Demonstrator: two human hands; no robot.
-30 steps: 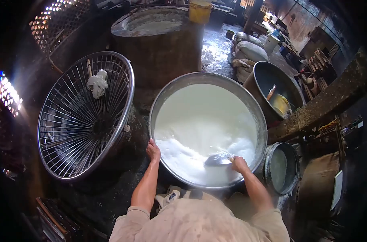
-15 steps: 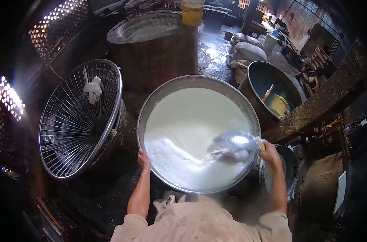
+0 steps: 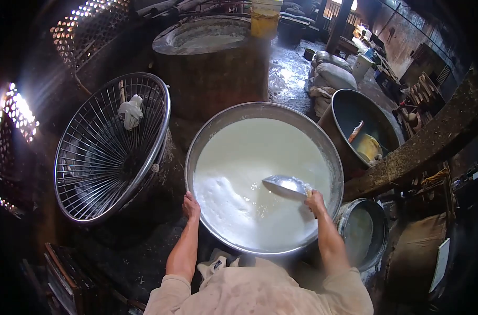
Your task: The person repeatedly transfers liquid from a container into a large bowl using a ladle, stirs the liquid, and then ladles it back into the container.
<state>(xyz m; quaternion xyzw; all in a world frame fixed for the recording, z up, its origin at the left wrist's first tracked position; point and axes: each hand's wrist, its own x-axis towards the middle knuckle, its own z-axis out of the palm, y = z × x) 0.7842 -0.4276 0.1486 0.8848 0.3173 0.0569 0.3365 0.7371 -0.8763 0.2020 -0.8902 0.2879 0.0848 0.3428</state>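
Note:
A wide round metal basin (image 3: 193, 153) in front of me holds a pale, milky liquid (image 3: 265, 142) with white foam (image 3: 218, 202) at its lower left. My left hand (image 3: 191, 205) is closed on the basin's left rim. In my right hand (image 3: 315, 203) is the short handle of a shiny metal ladle (image 3: 285, 184). The ladle's rounded bowl sits at the liquid's surface, right of the middle; whether it contains liquid is not clear.
Left of the basin leans a large wire basket (image 3: 100, 157) with a white cloth bundle (image 3: 131, 112) in it. A big vat (image 3: 212, 73) stands behind. Tubs (image 3: 344, 131) and a smaller pot (image 3: 378, 236) crowd the right, under a thick slanting beam (image 3: 417, 152).
My right hand has moved the ladle leftward and inward from the basin's right rim. The foam patch has shrunk toward the left. My left hand stays on the rim; the view has shifted slightly.

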